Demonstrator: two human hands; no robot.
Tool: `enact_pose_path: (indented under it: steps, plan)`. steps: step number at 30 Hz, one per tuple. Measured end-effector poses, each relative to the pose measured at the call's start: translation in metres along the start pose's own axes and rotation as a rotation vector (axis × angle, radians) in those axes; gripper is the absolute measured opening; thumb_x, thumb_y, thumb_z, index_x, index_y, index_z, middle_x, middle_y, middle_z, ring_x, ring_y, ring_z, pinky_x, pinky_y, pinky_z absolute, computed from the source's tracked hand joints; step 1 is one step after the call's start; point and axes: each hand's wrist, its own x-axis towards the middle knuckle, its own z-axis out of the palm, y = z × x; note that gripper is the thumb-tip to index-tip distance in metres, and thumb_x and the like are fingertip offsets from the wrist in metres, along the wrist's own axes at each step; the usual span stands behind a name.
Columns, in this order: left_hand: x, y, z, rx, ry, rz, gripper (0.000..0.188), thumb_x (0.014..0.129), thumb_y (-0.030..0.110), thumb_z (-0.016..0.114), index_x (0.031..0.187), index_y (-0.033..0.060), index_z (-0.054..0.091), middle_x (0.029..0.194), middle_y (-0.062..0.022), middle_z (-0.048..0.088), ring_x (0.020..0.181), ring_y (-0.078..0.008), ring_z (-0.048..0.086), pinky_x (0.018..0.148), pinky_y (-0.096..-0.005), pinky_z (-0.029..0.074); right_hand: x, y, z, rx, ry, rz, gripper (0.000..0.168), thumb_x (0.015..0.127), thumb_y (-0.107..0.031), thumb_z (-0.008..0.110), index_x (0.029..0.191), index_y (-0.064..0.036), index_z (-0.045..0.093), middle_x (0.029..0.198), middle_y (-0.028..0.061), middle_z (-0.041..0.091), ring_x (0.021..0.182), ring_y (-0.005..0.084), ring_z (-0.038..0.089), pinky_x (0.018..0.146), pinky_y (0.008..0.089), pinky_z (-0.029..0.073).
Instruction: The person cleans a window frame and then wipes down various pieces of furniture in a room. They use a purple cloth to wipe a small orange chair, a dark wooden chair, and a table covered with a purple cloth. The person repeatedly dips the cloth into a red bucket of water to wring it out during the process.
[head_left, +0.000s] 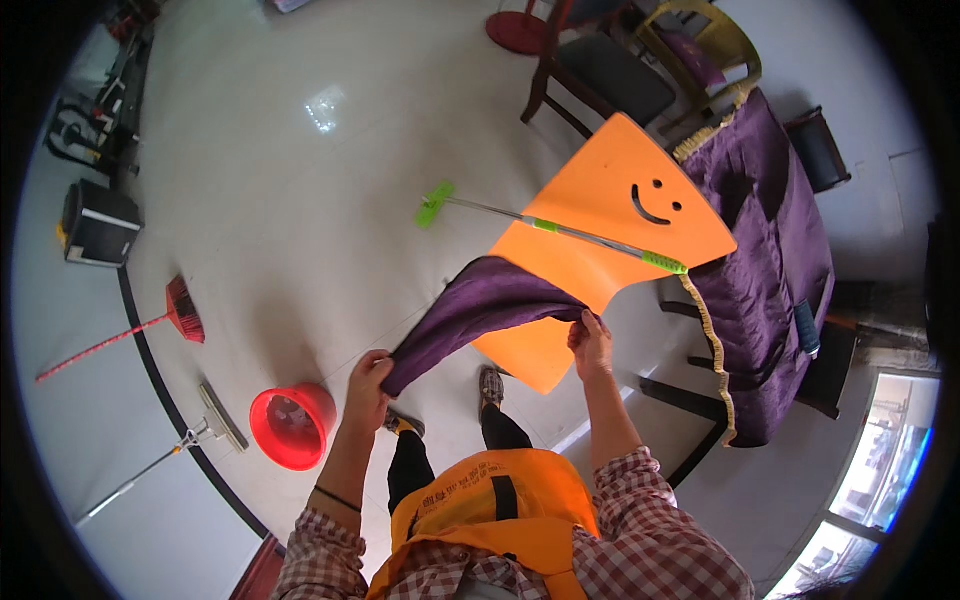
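Observation:
A dark purple cloth (480, 304) is stretched between my two hands, above the floor in front of my legs. My left hand (370, 386) grips its lower left corner. At the opposite corner, my right hand (590, 343) pinches the edge between thumb and fingers. Behind the cloth, and partly hidden by it, is an orange chair (577, 195) with a smiling face cut into one end. Across the orange surface rests a pole (600, 240) with a green grip, its green head (435, 204) reaching out past the chair's edge.
On my left, a red bucket (324, 420) holding water stands on the tiled floor near a sponge mop (221, 416) and a red broom (184, 309). A table under a purple fringed tablecloth (772, 300) is on my right, carrying a dark bottle (806, 330). Dark chairs (615, 75) stand beyond.

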Motion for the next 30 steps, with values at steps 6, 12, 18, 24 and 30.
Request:
enact_pose_path:
  steps: [6,12,18,24,30]
  plan:
    - [0.053,-0.120,0.043,1.444,-0.191,0.582,0.031,0.084,0.008,0.061,0.115,0.0032,0.059,0.120,-0.0200,0.057,0.111,-0.0398,0.055,0.095,-0.0502,0.045,0.039,0.051,-0.117,-1.321,0.429,-0.556,0.046,0.085,-0.025,0.075,0.124,-0.007,0.059,0.113,0.0117,0.064,0.104,0.0289,0.060,0.090,0.0430,0.049]
    - [0.142,-0.161,0.135,1.680,-0.868,1.098,0.046,0.083,0.006,0.063,0.127,-0.0013,0.055,0.134,-0.0189,0.053,0.121,-0.0368,0.053,0.102,-0.0481,0.042,0.078,0.137,-0.071,-1.495,-0.141,-0.745,0.064,0.078,-0.030,0.078,0.135,-0.012,0.055,0.137,0.0136,0.051,0.129,0.0342,0.046,0.107,0.0489,0.037]
    - [0.253,-0.192,0.149,1.782,-0.746,1.008,0.075,0.083,0.038,0.073,0.144,0.0024,0.046,0.155,-0.0150,0.037,0.139,-0.0337,0.039,0.115,-0.0505,0.030,0.200,0.115,-0.022,-1.420,-0.340,-1.080,0.064,0.075,-0.032,0.075,0.133,-0.013,0.057,0.139,0.0133,0.051,0.129,0.0333,0.046,0.107,0.0497,0.035]
    - [0.306,-0.212,0.250,1.773,-0.498,1.081,0.076,0.084,0.034,0.070,0.144,-0.0018,0.042,0.156,-0.0211,0.031,0.142,-0.0411,0.033,0.116,-0.0558,0.025,0.269,0.083,-0.032,-1.452,-0.134,-1.066,0.053,0.081,-0.026,0.068,0.132,-0.015,0.059,0.139,0.0083,0.053,0.125,0.0314,0.049,0.104,0.0489,0.038]
    - [0.231,-0.285,0.248,1.592,-0.884,1.061,0.065,0.083,0.031,0.068,0.137,-0.0025,0.052,0.150,-0.0223,0.041,0.139,-0.0402,0.037,0.115,-0.0550,0.028,0.157,0.130,-0.126,-1.395,0.319,-0.755,0.044,0.083,-0.010,0.064,0.127,-0.007,0.062,0.135,0.0158,0.055,0.124,0.0378,0.050,0.104,0.0505,0.038]
